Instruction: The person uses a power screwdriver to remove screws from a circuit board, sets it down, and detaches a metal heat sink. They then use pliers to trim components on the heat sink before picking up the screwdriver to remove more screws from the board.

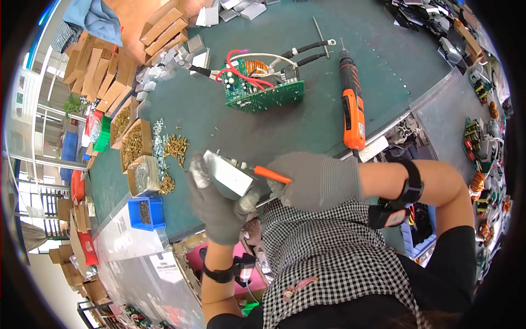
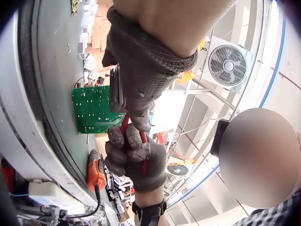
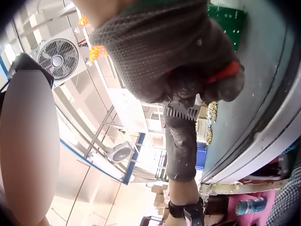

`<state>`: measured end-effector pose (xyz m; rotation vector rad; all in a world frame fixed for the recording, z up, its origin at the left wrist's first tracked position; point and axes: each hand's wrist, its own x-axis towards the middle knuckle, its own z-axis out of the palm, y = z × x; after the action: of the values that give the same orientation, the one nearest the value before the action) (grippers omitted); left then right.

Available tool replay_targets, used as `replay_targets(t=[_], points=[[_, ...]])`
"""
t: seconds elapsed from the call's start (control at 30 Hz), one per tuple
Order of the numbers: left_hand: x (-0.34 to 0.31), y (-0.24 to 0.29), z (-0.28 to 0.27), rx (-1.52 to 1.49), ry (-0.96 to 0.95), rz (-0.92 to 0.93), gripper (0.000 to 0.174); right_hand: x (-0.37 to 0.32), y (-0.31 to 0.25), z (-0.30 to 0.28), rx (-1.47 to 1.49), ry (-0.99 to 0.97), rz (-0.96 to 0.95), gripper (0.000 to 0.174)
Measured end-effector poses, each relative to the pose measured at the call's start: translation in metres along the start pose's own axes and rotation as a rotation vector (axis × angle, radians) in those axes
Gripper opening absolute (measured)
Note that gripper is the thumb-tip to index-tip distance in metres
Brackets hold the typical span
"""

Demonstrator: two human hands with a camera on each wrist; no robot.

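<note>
My gloved left hand [image 1: 216, 211] holds a small metal heat sink [image 1: 229, 174] by its edges, with its flat pale face showing in the head view. In the right wrist view the fins of the heat sink [image 3: 182, 112] stick out between the two hands. My gloved right hand [image 1: 323, 181] grips a red-handled hand tool [image 1: 273, 174] that looks like pliers. Both red handles [image 2: 144, 165] show in the left wrist view; the tool's working end is hidden by the fingers, close to the heat sink. Beyond the hands stands a green circuit board [image 1: 263, 98] with a copper coil and thick cables.
An orange electric screwdriver [image 1: 352, 104] lies on the green bench [image 1: 307, 129] at the right. Loose brass screws [image 1: 175, 147] lie left of centre, beside cardboard boxes of screws [image 1: 136, 143] and a blue bin [image 1: 147, 214]. More heat sinks [image 1: 208, 16] sit at the far edge.
</note>
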<state>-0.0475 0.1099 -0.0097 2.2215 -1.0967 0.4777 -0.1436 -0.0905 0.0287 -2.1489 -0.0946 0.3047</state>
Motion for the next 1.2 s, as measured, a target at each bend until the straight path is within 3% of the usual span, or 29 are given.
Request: replay_targets(t=[0.03, 0.07, 0.2, 0.33, 0.43, 0.53, 0.6, 0.67, 0.73, 0.83, 0.93, 0.97, 1.07, 1.2], points=[[0.002, 0.0, 0.005, 0.012, 0.09, 0.061, 0.1, -0.001, -0.01, 0.002, -0.02, 0.0, 0.086, 0.021], [0.002, 0.008, 0.011, -0.285, 0.18, -0.101, 0.087, 0.0, -0.015, 0.006, -0.162, 0.052, 0.055, 0.022], [0.024, 0.037, -0.008, -1.434, 0.396, -0.801, 0.077, 0.003, -0.013, 0.013, -0.55, 0.233, -0.097, 0.026], [-0.007, -0.037, -0.009, -1.957, -0.425, -0.859, 0.064, 0.004, 0.014, 0.003, -0.806, 0.315, -0.374, 0.027], [-0.019, -0.044, 0.003, -2.249, -0.734, -1.095, 0.072, 0.001, 0.026, -0.007, -1.008, 0.201, -0.564, 0.027], [-0.033, -0.044, 0.004, -1.95, -0.421, -1.205, 0.067, -0.005, 0.028, -0.004, -0.907, 0.184, -0.588, 0.025], [-0.025, -0.048, -0.001, -2.037, -0.355, -1.223, 0.069, -0.013, 0.025, 0.005, -0.724, 0.187, -0.444, 0.027], [-0.028, -0.043, 0.001, -1.196, -0.294, -0.774, 0.089, -0.018, 0.019, 0.009, -0.549, 0.163, -0.287, 0.03], [-0.012, -0.033, 0.005, -0.457, -0.048, -0.089, 0.082, -0.023, 0.012, 0.007, -0.367, 0.12, -0.104, 0.035], [-0.01, -0.012, 0.002, -0.312, 0.056, -0.028, 0.098, -0.021, 0.017, 0.015, -0.163, 0.089, 0.009, 0.041], [-0.006, -0.02, -0.004, -0.245, -0.019, 0.061, 0.104, -0.016, 0.008, 0.02, -0.074, -0.055, 0.033, 0.042], [-0.005, -0.014, -0.008, -0.31, -0.088, -0.062, 0.101, -0.016, 0.002, 0.018, -0.126, -0.053, 0.03, 0.041], [-0.009, -0.003, 0.004, -1.065, -0.037, -0.435, 0.095, -0.021, -0.01, 0.011, -0.298, 0.011, -0.025, 0.039], [0.003, 0.017, -0.005, -1.264, -0.064, -0.688, 0.083, -0.015, 0.006, 0.013, -0.508, 0.167, -0.222, 0.038]])
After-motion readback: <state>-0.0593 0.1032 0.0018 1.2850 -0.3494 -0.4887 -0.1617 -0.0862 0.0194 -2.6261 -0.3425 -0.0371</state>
